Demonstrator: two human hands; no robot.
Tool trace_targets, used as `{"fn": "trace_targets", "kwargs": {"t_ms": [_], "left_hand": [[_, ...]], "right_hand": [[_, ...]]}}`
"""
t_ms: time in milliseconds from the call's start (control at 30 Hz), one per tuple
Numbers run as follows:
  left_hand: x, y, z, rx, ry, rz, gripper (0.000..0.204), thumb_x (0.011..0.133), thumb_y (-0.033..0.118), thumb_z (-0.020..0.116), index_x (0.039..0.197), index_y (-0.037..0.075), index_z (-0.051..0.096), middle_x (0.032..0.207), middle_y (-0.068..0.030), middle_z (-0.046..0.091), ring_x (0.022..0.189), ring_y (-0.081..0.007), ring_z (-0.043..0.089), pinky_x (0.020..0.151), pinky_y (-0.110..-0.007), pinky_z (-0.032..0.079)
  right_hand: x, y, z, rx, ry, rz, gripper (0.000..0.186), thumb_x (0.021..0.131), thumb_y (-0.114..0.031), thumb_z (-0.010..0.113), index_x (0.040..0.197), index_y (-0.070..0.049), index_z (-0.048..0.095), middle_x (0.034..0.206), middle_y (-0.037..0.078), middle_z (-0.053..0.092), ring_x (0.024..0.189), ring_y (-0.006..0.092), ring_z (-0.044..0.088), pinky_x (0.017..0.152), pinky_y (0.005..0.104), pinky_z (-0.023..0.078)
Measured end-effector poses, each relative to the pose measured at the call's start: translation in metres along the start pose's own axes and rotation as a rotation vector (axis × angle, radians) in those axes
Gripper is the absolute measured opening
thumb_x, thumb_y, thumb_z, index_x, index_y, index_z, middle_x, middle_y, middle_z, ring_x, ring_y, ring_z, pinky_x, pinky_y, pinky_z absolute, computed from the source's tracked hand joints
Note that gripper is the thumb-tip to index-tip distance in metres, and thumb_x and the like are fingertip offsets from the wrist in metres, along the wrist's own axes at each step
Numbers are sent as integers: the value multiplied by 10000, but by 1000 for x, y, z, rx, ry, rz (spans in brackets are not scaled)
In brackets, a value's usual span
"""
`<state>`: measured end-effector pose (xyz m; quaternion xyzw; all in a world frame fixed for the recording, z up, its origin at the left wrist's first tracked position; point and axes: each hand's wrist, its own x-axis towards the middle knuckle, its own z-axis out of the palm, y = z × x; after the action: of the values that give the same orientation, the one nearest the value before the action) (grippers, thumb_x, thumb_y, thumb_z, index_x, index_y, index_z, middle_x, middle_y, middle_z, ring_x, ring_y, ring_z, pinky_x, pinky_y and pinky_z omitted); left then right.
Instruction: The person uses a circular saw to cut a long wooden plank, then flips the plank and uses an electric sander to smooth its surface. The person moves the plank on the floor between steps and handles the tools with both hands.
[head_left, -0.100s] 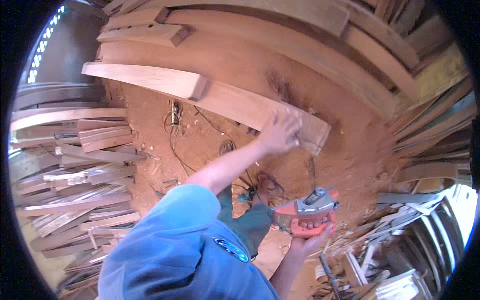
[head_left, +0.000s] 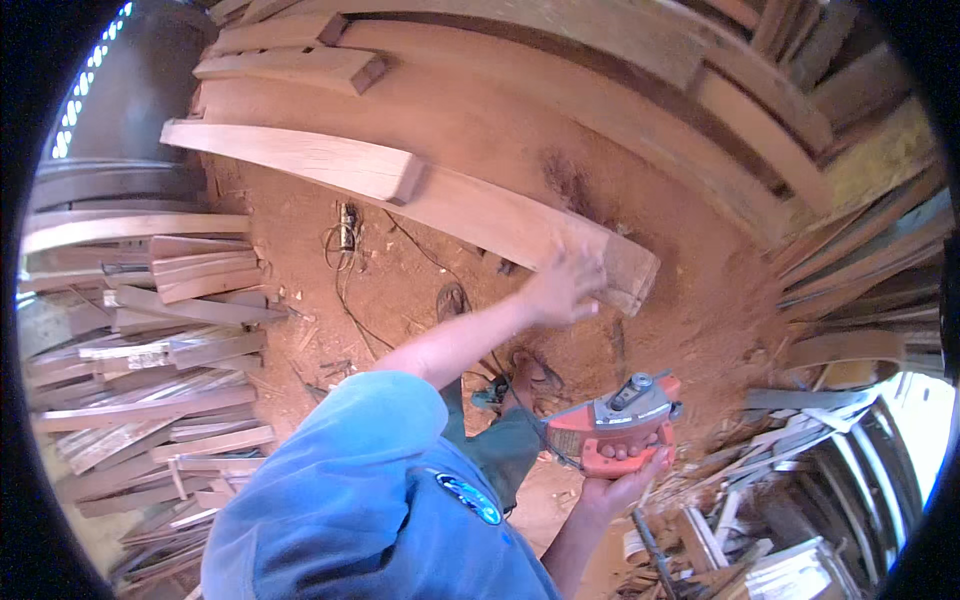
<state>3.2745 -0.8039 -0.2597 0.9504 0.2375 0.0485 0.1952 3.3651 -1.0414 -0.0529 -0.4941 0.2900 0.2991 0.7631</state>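
A long pale wooden beam (head_left: 500,218) lies across the ground before me, with a shorter, lighter timber (head_left: 290,160) on its left part. My left hand (head_left: 562,287) is over the beam's near edge, close to its right end. Its fingers are spread and hold nothing; whether they touch the wood I cannot tell. Down at the right, my right hand (head_left: 625,470) grips the handle of a red and grey electric hand planer (head_left: 615,415). The planer is held apart from the beam, turned so a round pulley and belt on it show.
Stacked boards (head_left: 180,350) line the left side. Heavy timbers (head_left: 520,40) lie along the far side. Scrap wood (head_left: 740,500) is piled at the lower right. A dark cable (head_left: 430,258) and a black cylindrical object (head_left: 347,227) lie on the sawdust-covered ground, near my feet.
My left hand has come slightly nearer to me, from over the beam's top toward its near edge. The planer in my right hand stays about where it was.
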Motion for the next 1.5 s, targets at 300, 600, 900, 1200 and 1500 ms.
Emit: {"fn": "trace_targets", "kwargs": {"t_ms": [300, 600, 900, 1200, 1500], "left_hand": [[-319, -37, -122, -414, -473, -398, 638, 1064, 558, 282, 1085, 147, 770, 1072, -186, 723, 1045, -381, 671, 961, -482, 505], [-514, -19, -233, -225, -57, -1178, 574, 1050, 443, 388, 862, 16, 721, 799, -287, 665, 831, -464, 646, 821, -561, 478], [-490, 24, -167, -665, 226, -1740, 695, 1058, 538, 335, 954, -65, 664, 911, -357, 647, 951, -534, 622, 791, -539, 479], [-449, -12, -185, -925, 424, -1750, 682, 1082, 479, 343, 1016, -83, 724, 934, -208, 739, 933, -298, 710, 887, -412, 530], [-452, -32, -175, -1034, 517, -1910, 726, 1075, 532, 349, 1000, -94, 708, 881, -204, 718, 769, -263, 700, 776, -380, 534]], "right_hand": [[-150, -38, 105, -102, -333, -70, 365, 1003, -484, 586, 1028, -120, 557, 680, -43, 413, 540, 77, 439, 470, 236, 398], [-136, 49, 240, -886, -691, 54, 493, 1004, -543, 556, 1075, -55, 568, 718, 6, 555, 515, 105, 514, 446, 267, 453], [-39, 215, 352, -1416, -1579, 77, 400, 1063, -388, 513, 1000, -7, 619, 630, -11, 538, 519, 84, 505, 458, 258, 398], [14, 208, 370, -1546, -1669, 34, 506, 1024, -454, 542, 1110, 29, 662, 606, 6, 549, 528, 85, 516, 477, 266, 404], [3, 271, 418, -1578, -1796, -78, 504, 989, -414, 579, 1152, 55, 663, 682, 77, 614, 615, 127, 572, 551, 318, 448]]}}
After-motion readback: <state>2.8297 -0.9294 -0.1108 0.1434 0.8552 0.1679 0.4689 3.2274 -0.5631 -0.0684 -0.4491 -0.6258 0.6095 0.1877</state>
